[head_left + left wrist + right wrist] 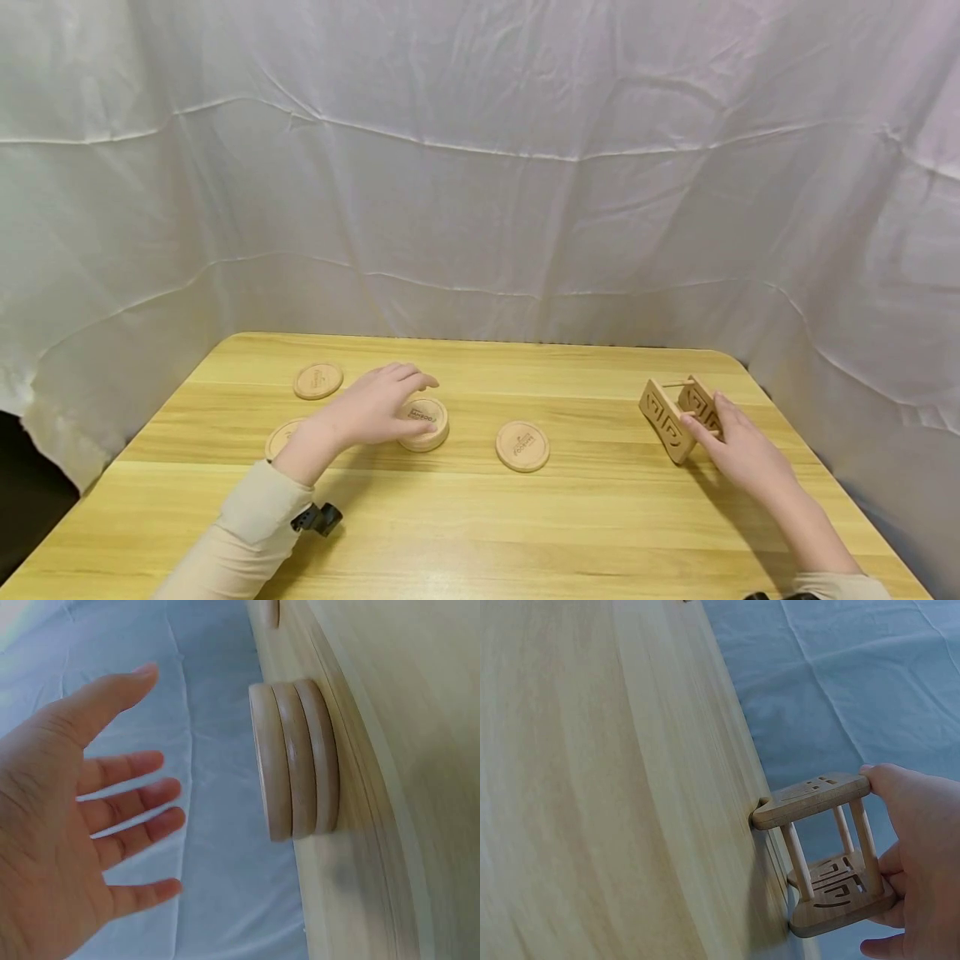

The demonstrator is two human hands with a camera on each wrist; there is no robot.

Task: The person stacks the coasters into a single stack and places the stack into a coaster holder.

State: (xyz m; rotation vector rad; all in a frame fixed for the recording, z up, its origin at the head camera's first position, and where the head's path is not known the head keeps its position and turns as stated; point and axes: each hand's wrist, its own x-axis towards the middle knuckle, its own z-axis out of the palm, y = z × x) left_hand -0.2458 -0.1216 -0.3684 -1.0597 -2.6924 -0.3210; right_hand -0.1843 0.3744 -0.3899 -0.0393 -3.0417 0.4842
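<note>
My left hand (371,408) hovers by a stack of round wooden coasters (424,423); its fingers are spread and nothing is between them. In the left wrist view three coasters (291,761) lie one upon another, a short gap away from the fingertips. At the right of the table my right hand (744,450) grips a wooden coaster holder (664,423) from its near side. The right wrist view shows the thumb on one fretwork side panel (814,799) and fingers at the other panel, with thin dowels joining the two. No coaster is inside the holder.
A single coaster (522,447) lies mid-table, between the stack and the holder. Another coaster (318,381) lies at the back left, and a coaster (282,435) is partly covered by the left wrist. A pale cloth (480,208) hangs behind the table (465,533).
</note>
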